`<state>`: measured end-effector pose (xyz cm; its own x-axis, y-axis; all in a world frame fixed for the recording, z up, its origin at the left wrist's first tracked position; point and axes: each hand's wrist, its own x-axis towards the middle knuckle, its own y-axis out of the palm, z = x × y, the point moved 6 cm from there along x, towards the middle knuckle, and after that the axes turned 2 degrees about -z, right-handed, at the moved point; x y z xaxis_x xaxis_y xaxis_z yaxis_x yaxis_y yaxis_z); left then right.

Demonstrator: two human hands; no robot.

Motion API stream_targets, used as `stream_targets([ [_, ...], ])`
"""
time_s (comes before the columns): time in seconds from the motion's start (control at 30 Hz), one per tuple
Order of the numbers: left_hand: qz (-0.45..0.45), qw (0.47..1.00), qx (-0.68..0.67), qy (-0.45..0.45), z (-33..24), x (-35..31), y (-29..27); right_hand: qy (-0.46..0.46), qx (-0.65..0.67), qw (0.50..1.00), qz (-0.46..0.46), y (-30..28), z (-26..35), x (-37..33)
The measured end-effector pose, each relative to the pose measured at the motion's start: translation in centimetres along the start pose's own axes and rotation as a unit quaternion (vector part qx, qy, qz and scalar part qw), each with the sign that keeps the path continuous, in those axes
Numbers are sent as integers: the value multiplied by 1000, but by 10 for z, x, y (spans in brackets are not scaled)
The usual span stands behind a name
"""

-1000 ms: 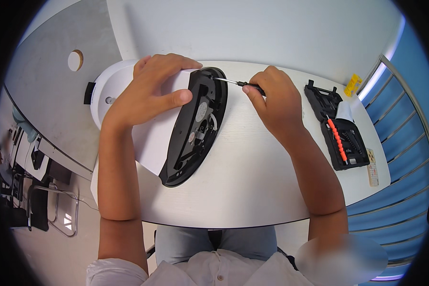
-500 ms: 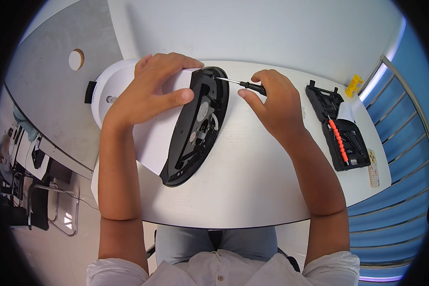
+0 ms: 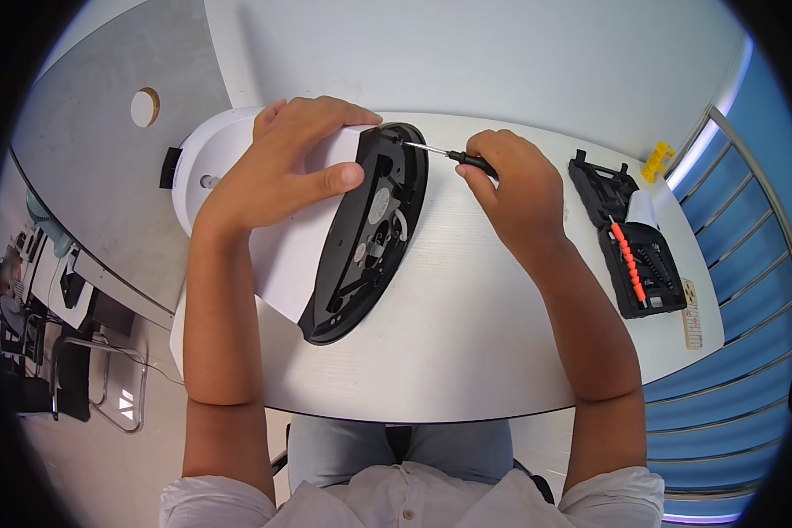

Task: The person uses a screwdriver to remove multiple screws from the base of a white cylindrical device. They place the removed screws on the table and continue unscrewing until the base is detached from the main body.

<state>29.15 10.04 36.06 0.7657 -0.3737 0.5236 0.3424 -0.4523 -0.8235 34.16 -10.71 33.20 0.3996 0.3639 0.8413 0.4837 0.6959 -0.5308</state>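
Note:
A white appliance (image 3: 282,255) lies on its side on the table, its black underside (image 3: 348,238) turned toward the right. Across the appliance's white body rests my left hand (image 3: 295,158), thumb and fingers spread, the thumb near the edge of the black part. My right hand (image 3: 524,180) is closed around the black handle of a screwdriver (image 3: 471,161). The metal shaft points left, and its tip meets the far end of the black underside. Whether a screw sits under the tip is too small to tell.
At the right, an open black tool case (image 3: 642,268) holds an orange flexible shaft (image 3: 627,260) and black bits. Near it are a yellow plastic piece (image 3: 657,162) and a pale strip (image 3: 693,312). A grey board (image 3: 123,202) with a round hole stands left; metal railings (image 3: 757,238) are beyond.
The whole view has shifted slightly. Both hands keep their places, and the screwdriver's tip stays at the far end of the black underside.

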Motion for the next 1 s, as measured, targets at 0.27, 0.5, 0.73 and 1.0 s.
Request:
stream_targets([
  [0.27,-3,1000,-7,4,-1,1,0,-34,39,998,-33,-1,0,-2],
  [0.5,-5,1000,-10,-3,1,0,0,-45,-5,998,-47,-5,6,2],
  [0.73,-4,1000,-4,-6,0,1,0,-56,-16,998,-40,1,3,-1],
  [1.0,-5,1000,-5,-7,0,1,1,-24,21,999,-16,0,3,0],
])
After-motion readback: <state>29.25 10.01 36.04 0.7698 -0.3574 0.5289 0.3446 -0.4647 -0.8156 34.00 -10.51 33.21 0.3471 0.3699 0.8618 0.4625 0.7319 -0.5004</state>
